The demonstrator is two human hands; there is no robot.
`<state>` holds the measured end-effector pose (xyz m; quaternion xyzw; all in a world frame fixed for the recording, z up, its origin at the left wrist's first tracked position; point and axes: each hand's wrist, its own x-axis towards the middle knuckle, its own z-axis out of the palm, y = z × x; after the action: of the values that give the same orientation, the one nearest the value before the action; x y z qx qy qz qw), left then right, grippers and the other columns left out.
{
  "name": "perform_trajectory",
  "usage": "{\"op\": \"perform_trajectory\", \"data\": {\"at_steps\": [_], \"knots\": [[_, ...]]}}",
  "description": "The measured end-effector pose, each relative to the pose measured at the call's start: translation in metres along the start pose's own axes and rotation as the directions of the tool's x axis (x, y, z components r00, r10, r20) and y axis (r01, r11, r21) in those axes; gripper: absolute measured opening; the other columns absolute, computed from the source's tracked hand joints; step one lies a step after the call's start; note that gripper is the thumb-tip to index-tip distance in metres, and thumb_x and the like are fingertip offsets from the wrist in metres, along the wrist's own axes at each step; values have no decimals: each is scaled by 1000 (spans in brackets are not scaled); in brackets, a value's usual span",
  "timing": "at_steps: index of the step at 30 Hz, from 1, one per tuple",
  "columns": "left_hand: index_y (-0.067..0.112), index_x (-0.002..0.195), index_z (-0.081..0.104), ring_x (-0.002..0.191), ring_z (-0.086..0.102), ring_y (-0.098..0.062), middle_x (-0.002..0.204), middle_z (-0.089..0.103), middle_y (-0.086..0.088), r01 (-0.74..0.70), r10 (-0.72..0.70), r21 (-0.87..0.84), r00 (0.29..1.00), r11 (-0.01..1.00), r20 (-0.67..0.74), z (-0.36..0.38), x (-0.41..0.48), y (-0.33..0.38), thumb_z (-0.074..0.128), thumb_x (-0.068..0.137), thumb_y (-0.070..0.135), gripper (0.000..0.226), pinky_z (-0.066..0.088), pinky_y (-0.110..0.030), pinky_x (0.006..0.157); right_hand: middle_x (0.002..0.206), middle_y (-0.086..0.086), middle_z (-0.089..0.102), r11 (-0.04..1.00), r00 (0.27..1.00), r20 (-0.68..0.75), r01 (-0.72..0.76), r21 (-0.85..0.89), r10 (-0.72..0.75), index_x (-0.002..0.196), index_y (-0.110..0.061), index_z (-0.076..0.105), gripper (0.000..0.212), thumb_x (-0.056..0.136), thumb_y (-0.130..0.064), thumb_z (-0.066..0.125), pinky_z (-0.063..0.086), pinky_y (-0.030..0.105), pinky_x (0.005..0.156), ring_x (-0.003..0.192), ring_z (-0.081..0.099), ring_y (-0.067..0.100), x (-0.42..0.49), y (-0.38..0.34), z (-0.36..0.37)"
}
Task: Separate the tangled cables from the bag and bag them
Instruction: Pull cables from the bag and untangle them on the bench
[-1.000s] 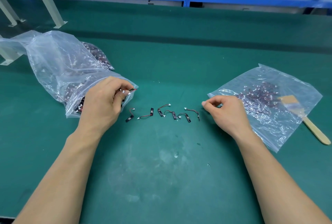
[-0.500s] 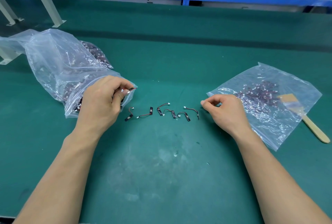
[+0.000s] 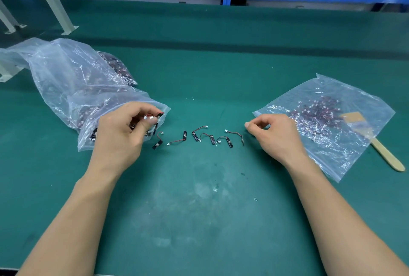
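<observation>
**Fingers pinching one cable at the bag mouth**

Head view: fingers of L hand curl in, thumb & forefinger pinching a red-wired cable at the mouth of the source bag, which lies crumpled on the green mat w/ a dark tangle inside. R hand is curled, thumb tip against forefinger; can't tell if it holds anything. Six or so loose cables lie in a row btw the hands. Just beyond R hand sits the second bag w/ sorted cables, a brush at its right edge. Risk: neighbours are prob. snagged on the pinched one, so a quick pull could drag a clump out & scatter the row.
</observation>
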<state>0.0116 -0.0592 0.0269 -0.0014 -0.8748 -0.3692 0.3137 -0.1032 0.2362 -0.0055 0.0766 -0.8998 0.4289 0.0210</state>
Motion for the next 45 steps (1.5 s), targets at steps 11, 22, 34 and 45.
{"op": "perform_trajectory", "data": {"at_steps": [11,22,34,45], "knots": [[53,86,67,73,59,-2,85,69,25,114,-100,-268,993,957,65,-1,-4,13,65,85,21,32,48,-19,71,68,-11,69,1000,1000,-5,8,-7,-8,66,-25,71,23,88,-33,72,51,27,72,93,66,3,0,0,1],[33,90,68,80,66,-11,88,70,13,-56,146,-270,935,961,324,18,-21,34,68,85,8,25,48,-17,78,66,-16,67,1000,1000,-5,-1,-7,1,65,-27,71,23,87,-34,71,51,30,70,85,68,10,-1,-1,1],[17,97,75,79,63,-8,87,69,9,-133,239,-241,837,962,493,42,-36,39,78,85,13,13,53,-34,74,67,-16,67,1000,1000,-12,0,-26,0,67,-28,72,21,86,-35,72,48,28,64,69,63,9,0,-1,2],[17,104,76,88,67,-13,103,74,9,-41,188,-292,847,955,497,44,-37,36,82,80,9,26,54,-32,76,67,-15,68,999,1000,-13,2,-37,-2,66,-29,71,21,86,-35,72,44,24,60,62,59,6,-1,0,3]]}}
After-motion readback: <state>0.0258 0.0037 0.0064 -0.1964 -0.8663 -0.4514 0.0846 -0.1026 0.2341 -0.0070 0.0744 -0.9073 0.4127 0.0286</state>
